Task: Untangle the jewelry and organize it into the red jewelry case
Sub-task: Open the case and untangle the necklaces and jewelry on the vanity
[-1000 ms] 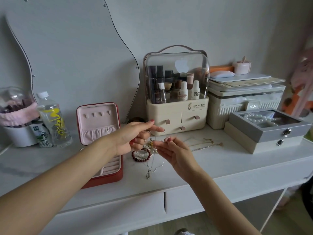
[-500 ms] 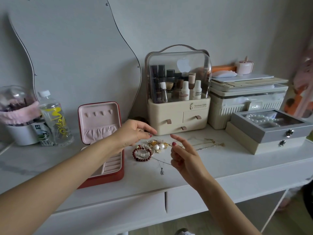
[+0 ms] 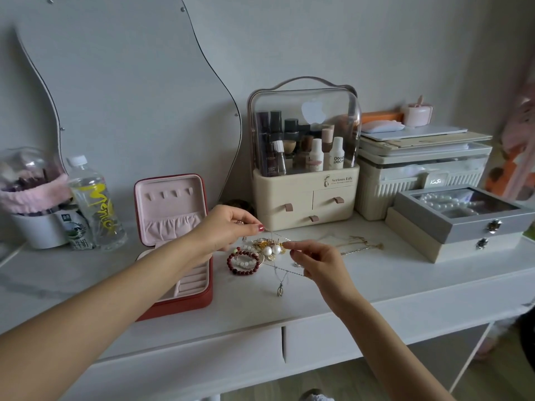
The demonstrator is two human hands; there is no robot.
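The untangling step is in hand. The left hand (image 3: 225, 230) and right hand (image 3: 317, 260) each pinch the thin silver chain necklace (image 3: 285, 273) with narrowed fingers, above the tangled heap of beaded bracelets, pearls and gold pieces (image 3: 257, 253) near the white dresser top's (image 3: 376, 285) middle. The open red jewelry case with pink lining (image 3: 176, 235) sits toward the left edge. The next move likely calls for easing the chain free.

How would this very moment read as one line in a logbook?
stage: untangling | left hand: pinching thin chain | right hand: pinching same chain | jewelry pile: on table | red case: open
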